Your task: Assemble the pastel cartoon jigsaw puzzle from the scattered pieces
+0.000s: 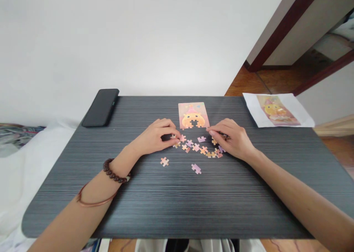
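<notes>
A partly assembled jigsaw puzzle (193, 108) lies toward the back of the dark table, showing a yellow animal in a pink hat. Its lower edge is ragged, with a dark gap in the middle. Loose pieces are strewn in front of it. My left hand (159, 136) is closed at thumb and index finger on a pink puzzle piece (183, 138) at the left end of these. At the puzzle's lower right corner, my right hand (232, 137) pinches a small puzzle piece (207, 129), mostly covered by the fingertips. Other pieces lie partly hidden beneath this hand.
Nearer to me lie a lilac piece (196, 168) and an orange-pink piece (164, 161). A black phone (101, 107) rests at the table's back left. The printed reference sheet (278, 110) is at the back right. A white wall (143, 42) borders the far edge.
</notes>
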`<state>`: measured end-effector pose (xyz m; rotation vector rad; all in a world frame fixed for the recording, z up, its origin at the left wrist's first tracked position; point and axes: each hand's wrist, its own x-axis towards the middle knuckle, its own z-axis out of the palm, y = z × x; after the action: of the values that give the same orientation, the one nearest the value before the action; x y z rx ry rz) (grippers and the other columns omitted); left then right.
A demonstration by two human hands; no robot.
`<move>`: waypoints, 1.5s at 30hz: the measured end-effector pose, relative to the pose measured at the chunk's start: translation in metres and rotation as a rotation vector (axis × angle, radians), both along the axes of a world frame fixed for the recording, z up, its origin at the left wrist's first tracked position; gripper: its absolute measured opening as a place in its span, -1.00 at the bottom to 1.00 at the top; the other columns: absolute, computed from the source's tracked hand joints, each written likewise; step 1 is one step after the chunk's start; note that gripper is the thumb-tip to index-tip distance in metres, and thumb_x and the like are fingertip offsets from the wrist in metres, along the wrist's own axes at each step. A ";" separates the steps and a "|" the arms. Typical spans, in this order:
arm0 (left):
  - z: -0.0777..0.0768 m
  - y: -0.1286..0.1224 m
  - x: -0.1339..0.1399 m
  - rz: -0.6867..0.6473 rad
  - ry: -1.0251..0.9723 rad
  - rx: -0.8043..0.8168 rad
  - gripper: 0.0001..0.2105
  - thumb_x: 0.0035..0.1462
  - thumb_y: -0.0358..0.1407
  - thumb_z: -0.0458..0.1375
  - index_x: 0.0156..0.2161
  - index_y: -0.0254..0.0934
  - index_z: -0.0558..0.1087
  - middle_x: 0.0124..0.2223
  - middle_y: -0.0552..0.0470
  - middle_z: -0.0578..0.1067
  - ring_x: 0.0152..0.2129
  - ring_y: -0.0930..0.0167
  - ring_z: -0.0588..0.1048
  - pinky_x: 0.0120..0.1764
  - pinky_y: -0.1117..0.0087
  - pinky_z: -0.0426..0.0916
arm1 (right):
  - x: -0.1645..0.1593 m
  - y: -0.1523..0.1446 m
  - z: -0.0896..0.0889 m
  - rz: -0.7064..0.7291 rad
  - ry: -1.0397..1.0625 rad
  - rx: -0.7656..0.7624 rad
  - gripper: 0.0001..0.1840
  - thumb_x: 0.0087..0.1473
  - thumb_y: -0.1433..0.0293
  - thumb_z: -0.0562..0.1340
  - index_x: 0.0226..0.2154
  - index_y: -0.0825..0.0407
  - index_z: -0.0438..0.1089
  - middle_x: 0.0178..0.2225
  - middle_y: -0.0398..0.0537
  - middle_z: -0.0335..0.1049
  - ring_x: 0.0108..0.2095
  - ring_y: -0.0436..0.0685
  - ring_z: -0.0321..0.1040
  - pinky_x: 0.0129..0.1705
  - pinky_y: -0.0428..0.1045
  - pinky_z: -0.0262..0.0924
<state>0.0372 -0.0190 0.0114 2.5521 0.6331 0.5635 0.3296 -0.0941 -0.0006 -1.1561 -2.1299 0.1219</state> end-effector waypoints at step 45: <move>0.002 -0.033 0.027 -0.238 0.056 0.242 -0.76 0.37 -0.25 0.08 0.05 -0.20 0.49 0.15 -0.05 0.50 0.22 0.21 0.33 0.29 0.08 0.17 | 0.016 0.001 0.003 0.146 -0.073 -0.114 -0.90 0.17 0.31 0.33 -0.25 -0.04 0.53 -0.17 0.00 0.38 -0.09 0.20 0.31 0.01 0.16 0.16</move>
<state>0.0644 -0.0525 0.0136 2.8255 0.2860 0.5137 0.3452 -0.0929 0.0020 -1.0834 -2.2969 0.2738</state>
